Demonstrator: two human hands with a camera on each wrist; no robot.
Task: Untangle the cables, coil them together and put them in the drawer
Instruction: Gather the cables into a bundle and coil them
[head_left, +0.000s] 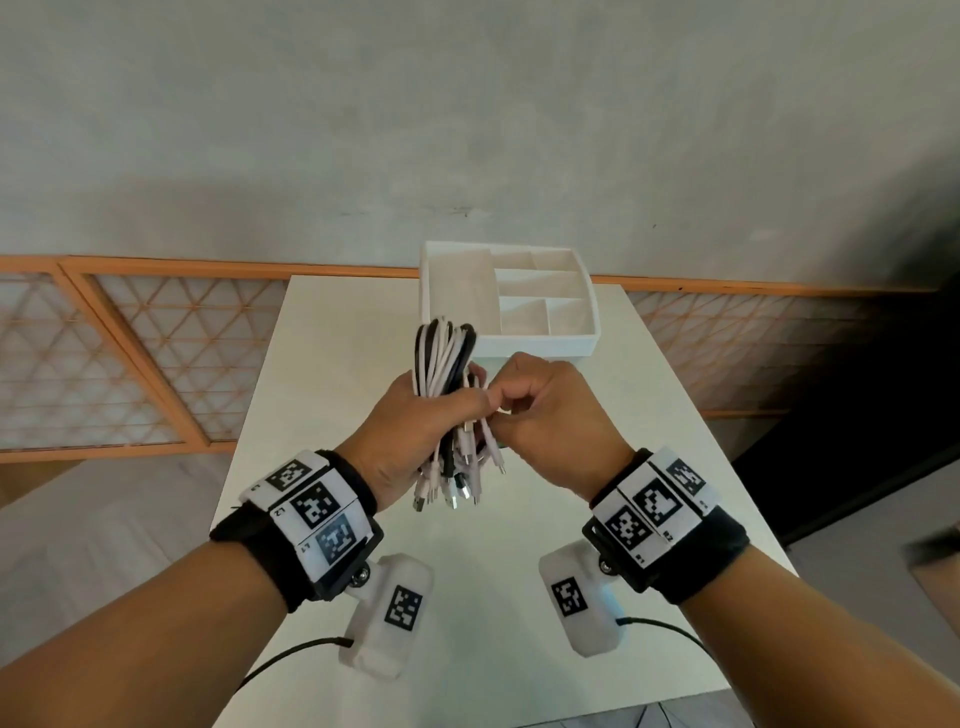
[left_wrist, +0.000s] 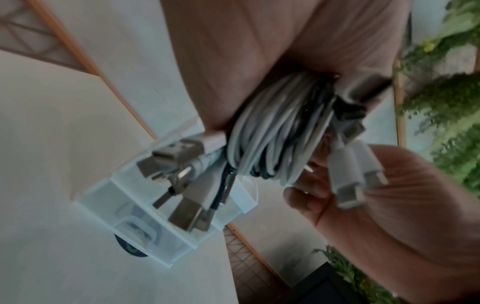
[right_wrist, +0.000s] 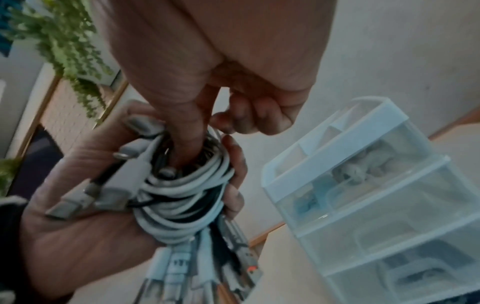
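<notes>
A coiled bundle of white and black cables (head_left: 444, 353) (left_wrist: 272, 131) (right_wrist: 182, 197) is held upright above the table, loops up and USB plugs (head_left: 447, 488) hanging down. My left hand (head_left: 452, 402) (left_wrist: 259, 51) (right_wrist: 78, 226) grips the bundle round its middle. My right hand (head_left: 501, 410) (right_wrist: 221, 127) (left_wrist: 389, 205) meets it from the right, thumb pressed into the wrapped turns, fingers curled and pinching a white strand. Just behind the hands stands the white drawer unit (head_left: 540, 343) (left_wrist: 182, 242) (right_wrist: 376, 205), with translucent drawers pushed in and an open divided tray on top.
The white table (head_left: 519, 597) ends close on the left, right and near sides. An orange lattice railing (head_left: 156, 338) and a grey wall lie behind it. Green plants (right_wrist: 64, 41) hang off to the side. Black camera leads (head_left: 291, 660) trail from both wrists.
</notes>
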